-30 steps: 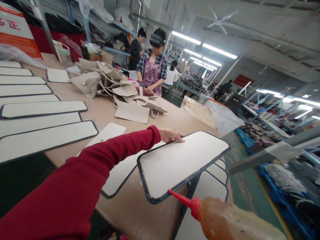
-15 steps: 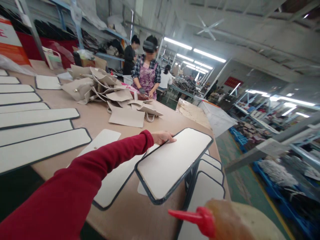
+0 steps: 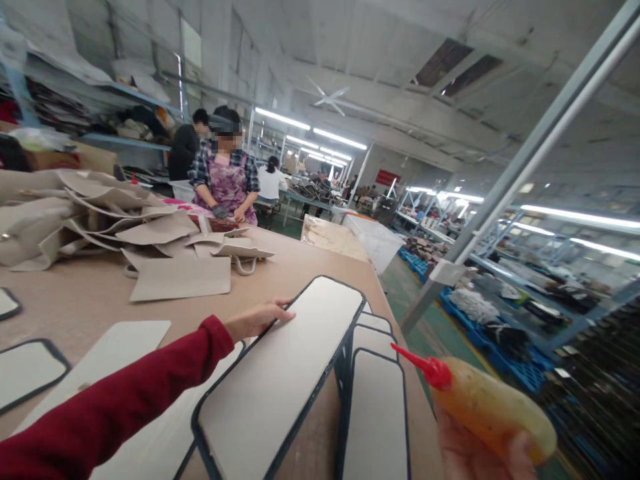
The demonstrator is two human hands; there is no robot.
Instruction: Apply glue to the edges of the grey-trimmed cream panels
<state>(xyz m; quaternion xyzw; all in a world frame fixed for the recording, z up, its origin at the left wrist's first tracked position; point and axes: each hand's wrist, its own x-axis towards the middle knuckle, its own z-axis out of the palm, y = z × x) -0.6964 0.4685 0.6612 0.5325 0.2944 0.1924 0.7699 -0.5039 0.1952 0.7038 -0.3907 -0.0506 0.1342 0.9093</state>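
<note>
On the worktable, a pile of bag pieces lies behind the edged panel; more panels lie right of it, the glue bottle farther right.

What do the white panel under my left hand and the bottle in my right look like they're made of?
The panel looks like stiff board with a matte off-white face and a dark bound rim; it stays flat while lifted, though board or leatherette is unclear. The bottle looks like soft translucent plastic, amber liquid showing through, with a glossy red nozzle.

Heap of beige cut pieces, co-worker in floral apron, ceiling fan, possibly cluttered shelving
</note>
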